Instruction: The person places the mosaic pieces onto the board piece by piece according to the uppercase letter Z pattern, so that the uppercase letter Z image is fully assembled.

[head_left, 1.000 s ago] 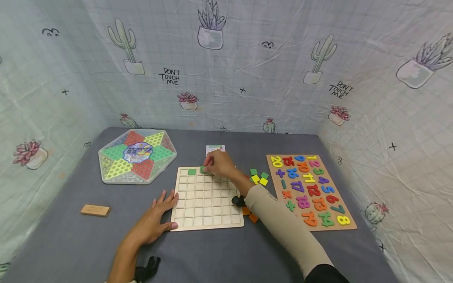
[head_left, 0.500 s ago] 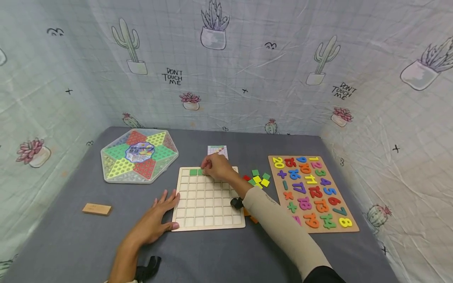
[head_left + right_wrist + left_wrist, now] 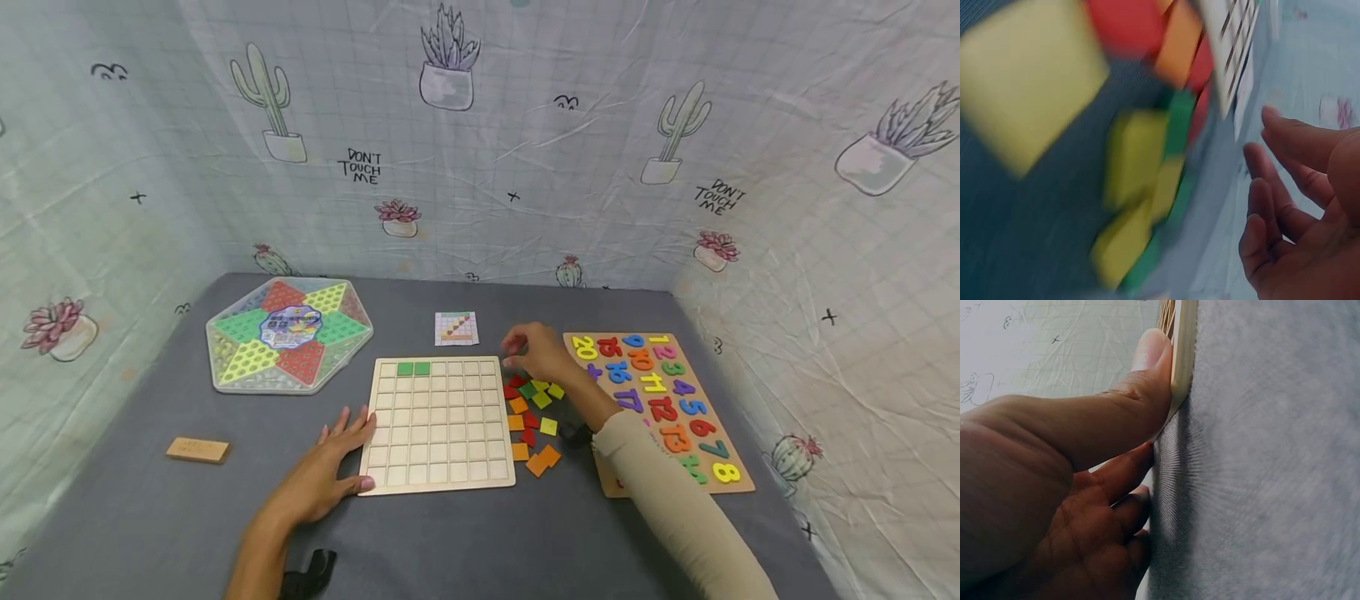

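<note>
A wooden grid board (image 3: 442,427) lies mid-table with two green squares (image 3: 414,368) side by side in its top row. My left hand (image 3: 322,467) rests at the board's left edge, fingers spread and thumb on the near corner; the left wrist view shows the thumb (image 3: 1150,356) against the board's side. Above the loose coloured squares (image 3: 542,400), right of the board, is my right hand (image 3: 543,354). In the right wrist view that hand (image 3: 1304,194) has loosely bent fingers with nothing between them, beside blurred yellow, green, red and orange pieces.
A small pattern card (image 3: 456,328) lies behind the board. At the back left is a hexagonal game box (image 3: 288,333), with a wooden block (image 3: 198,450) nearer on the left. The number board (image 3: 663,417) lies at the right, partly under the right forearm.
My right hand has moved right, from the board's top row to above the loose squares. Two green squares now show uncovered on the board, and the card is fully visible. The left hand stays put.
</note>
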The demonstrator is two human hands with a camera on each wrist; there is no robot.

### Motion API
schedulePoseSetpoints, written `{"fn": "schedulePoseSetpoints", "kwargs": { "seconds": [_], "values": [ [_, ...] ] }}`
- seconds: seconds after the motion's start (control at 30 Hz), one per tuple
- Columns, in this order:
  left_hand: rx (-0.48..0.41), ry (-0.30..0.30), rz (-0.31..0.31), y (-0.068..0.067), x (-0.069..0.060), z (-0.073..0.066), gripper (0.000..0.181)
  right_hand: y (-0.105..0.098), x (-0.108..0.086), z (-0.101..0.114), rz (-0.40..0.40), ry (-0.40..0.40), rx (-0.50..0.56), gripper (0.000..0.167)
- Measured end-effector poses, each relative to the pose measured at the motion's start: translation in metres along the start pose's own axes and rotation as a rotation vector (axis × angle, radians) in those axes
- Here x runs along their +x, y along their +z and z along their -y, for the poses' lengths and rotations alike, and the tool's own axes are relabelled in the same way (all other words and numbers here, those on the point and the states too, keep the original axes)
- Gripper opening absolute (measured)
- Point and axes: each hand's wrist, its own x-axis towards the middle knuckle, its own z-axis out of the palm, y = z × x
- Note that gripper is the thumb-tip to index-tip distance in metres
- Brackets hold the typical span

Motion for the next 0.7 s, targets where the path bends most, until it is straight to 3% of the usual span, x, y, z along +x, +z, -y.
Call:
{"fn": "schedulePoseSetpoints", "kwargs": {
  "seconds": [0.2,0.4,0.57,0.7],
  "values": [
    [-0.003,-0.002,0.004,0.0,0.001,0.001,0.094,-0.019,-0.014,-0.031,0.04,0.12,-0.117,0.019],
    [-0.005,0.008,-0.004,-0.001,0.001,0.001,0.094,-0.019,-0.012,-0.039,0.057,0.144,-0.147,0.012],
    [0.004,0.005,-0.002,0.0,0.001,0.0,0.095,-0.018,-0.012,-0.035,0.026,0.111,-0.106,0.011],
    [0.0,0.006,-0.003,0.0,0.0,0.0,0.094,-0.013,-0.012,-0.026,0.013,0.001,-0.058,0.008]
  ]
}}
